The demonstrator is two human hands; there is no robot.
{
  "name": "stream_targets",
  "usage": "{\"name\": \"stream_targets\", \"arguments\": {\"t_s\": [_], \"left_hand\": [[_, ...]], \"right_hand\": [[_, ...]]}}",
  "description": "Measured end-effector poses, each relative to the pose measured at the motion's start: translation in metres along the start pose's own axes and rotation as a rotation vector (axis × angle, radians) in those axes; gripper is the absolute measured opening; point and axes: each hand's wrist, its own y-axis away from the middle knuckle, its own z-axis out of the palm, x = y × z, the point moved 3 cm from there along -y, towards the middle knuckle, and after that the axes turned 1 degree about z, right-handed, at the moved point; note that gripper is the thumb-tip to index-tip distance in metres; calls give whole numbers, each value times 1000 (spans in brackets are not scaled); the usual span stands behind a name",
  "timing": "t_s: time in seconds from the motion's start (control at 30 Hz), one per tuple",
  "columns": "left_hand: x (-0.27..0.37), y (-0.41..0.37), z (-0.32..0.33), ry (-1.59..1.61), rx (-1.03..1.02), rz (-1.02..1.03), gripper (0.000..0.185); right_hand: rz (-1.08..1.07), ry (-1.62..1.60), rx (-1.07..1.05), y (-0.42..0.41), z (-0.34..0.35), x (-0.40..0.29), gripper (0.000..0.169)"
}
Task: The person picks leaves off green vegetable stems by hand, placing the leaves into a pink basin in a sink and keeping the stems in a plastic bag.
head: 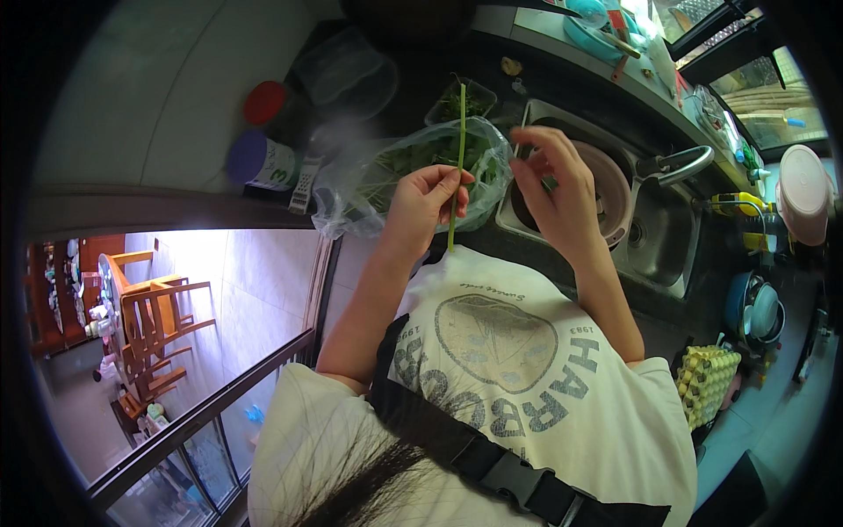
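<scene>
My left hand [427,205] pinches a long green vegetable stem [462,128] between thumb and fingers, and the stem stands nearly upright in the picture. Behind it a clear plastic bag [346,221] lies on the dark counter, its mouth spread around leafy greens [421,155]. My right hand [558,191] hovers just right of the bag with thumb and fingers apart, over a pinkish-beige basin [618,191]. That basin sits in the left bowl of a steel sink [665,263]; my right hand hides part of its inside. A clear tray [487,99] of green trimmings is beyond the bag.
Left of the bag stand a purple-lidded jar [247,158], a red-lidded jar [265,102] and a metal grater [304,188]. A faucet [685,165] arches over the sink's right bowl. Stacked egg trays [708,382] are at the right. A railing [217,412] runs at lower left.
</scene>
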Motion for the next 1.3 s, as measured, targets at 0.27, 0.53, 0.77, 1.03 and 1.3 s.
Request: {"name": "stream_targets", "arguments": {"t_s": [0.27, 0.53, 0.77, 1.03, 1.3], "left_hand": [[8, 14, 18, -124, -40, 26, 20], [5, 15, 16, -93, -40, 55, 20], [5, 12, 14, -38, -14, 113, 21], [6, 2, 0, 64, 162, 148, 18], [11, -9, -19, 114, 201, 118, 21]], "right_hand": [[114, 23, -12, -22, 22, 16, 30], [-26, 260, -54, -17, 37, 15, 13], [-104, 195, -188, -16, 38, 12, 8], [-118, -27, -495, 0, 19, -3, 6], [140, -721, -445, 5, -3, 2, 10]]}}
